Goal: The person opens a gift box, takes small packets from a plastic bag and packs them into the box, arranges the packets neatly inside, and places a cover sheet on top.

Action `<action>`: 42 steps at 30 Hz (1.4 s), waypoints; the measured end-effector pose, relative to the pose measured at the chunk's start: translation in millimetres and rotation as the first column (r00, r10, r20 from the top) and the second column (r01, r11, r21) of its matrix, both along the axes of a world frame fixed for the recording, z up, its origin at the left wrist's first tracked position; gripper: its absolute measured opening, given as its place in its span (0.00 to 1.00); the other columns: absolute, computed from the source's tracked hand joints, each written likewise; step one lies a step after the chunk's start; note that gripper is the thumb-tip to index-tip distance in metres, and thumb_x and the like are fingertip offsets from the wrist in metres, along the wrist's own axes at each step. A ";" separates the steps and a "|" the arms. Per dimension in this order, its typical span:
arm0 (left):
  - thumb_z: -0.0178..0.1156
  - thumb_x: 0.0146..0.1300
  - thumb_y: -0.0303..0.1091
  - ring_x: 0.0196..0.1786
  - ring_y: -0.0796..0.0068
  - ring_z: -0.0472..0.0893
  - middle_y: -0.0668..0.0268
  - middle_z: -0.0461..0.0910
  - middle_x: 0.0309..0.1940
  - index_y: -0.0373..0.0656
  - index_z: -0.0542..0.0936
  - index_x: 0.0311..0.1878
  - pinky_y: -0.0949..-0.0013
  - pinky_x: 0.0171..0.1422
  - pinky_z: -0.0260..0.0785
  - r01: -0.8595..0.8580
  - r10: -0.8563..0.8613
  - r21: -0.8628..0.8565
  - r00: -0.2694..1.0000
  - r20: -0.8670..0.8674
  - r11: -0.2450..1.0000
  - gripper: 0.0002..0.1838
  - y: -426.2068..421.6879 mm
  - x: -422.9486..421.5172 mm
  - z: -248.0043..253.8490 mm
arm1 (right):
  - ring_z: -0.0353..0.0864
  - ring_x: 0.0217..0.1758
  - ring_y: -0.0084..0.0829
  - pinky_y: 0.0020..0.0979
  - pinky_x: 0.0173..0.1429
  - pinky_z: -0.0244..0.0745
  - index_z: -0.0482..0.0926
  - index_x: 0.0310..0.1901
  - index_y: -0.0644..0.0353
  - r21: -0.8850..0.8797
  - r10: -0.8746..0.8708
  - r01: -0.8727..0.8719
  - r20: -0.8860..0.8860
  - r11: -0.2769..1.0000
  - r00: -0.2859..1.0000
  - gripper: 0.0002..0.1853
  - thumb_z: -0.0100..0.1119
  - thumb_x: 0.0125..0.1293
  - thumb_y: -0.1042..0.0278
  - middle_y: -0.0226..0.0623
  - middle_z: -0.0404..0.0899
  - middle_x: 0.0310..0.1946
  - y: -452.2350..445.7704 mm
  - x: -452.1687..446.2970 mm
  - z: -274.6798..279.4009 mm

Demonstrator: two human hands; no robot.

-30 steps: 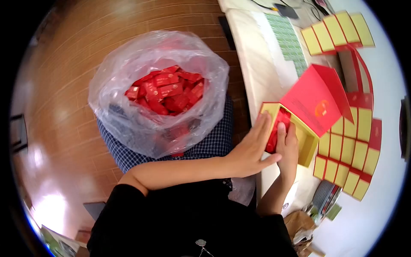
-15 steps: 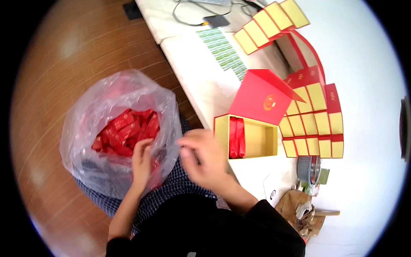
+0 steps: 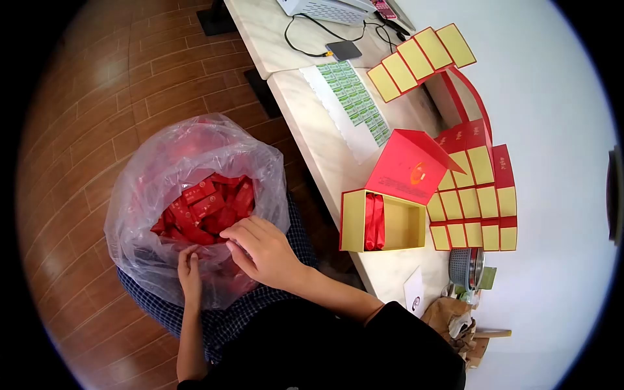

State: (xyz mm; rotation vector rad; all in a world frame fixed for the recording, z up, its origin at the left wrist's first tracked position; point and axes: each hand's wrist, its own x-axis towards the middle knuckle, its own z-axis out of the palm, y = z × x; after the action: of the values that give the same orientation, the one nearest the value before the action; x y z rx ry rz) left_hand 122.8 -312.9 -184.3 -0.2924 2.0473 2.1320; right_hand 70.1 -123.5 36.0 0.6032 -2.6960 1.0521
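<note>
A clear plastic bag (image 3: 140, 169) stands open on my lap, with several small red packets (image 3: 208, 207) inside. My left hand (image 3: 190, 276) is at the bag's near rim, fingers bent together against the plastic. My right hand (image 3: 263, 252) reaches over the rim from the right. Its fingers curl towards the thumb beside the packets, and whatever is between the tips is hidden. Right of the bag, on the table, lies an open red box (image 3: 408, 168) with a yellow interior. Red packets (image 3: 374, 221) stand side by side at its left end.
Stacked red and yellow boxes (image 3: 469, 203) line the table's wall side, with more boxes (image 3: 416, 58) farther back. A sheet of green labels (image 3: 351, 94) lies on the marble-patterned table (image 3: 292, 107). A cable and dark device (image 3: 343, 51), grey basket (image 3: 460, 268) and brown bag (image 3: 445, 318) are also there.
My right hand has moved left from beside the open box to the bag. My left hand has drawn back from the packets to the near rim. The view has shifted slightly.
</note>
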 end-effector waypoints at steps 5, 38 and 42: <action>0.48 0.73 0.35 0.45 0.77 0.75 0.66 0.77 0.44 0.39 0.75 0.53 0.73 0.51 0.68 0.012 -0.018 0.112 0.998 0.054 0.994 0.13 12.8 -11.7 14.1 | 0.77 0.37 0.42 0.37 0.44 0.72 0.77 0.41 0.63 0.035 -0.004 0.004 -0.002 0.999 1.000 0.10 0.60 0.56 0.77 0.40 0.77 0.33 -1.2 3.5 -2.2; 0.48 0.71 0.29 0.43 0.80 0.73 0.68 0.76 0.40 0.38 0.75 0.50 0.76 0.53 0.65 0.285 -0.288 0.129 0.958 0.001 0.950 0.10 84.1 -17.0 64.2 | 0.52 0.69 0.66 0.52 0.69 0.57 0.53 0.73 0.54 0.438 -0.935 0.845 -0.030 0.306 0.354 0.40 0.57 0.63 0.51 0.70 0.48 0.68 236.1 144.1 18.7; 0.48 0.71 0.29 0.43 0.79 0.74 0.67 0.76 0.40 0.38 0.75 0.50 0.75 0.53 0.65 0.287 -0.291 0.157 0.957 -0.001 0.945 0.10 102.3 -27.5 84.4 | 0.59 0.64 0.62 0.52 0.66 0.59 0.61 0.69 0.58 0.440 -0.906 0.877 -0.263 0.192 0.331 0.35 0.59 0.62 0.56 0.66 0.56 0.64 245.6 136.9 31.0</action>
State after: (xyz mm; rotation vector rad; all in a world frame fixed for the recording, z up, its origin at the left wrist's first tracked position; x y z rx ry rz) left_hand 95.3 -210.6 -99.9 0.0073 1.7701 2.0780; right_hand 207.0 122.1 67.1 -0.9888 -2.5591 -0.0406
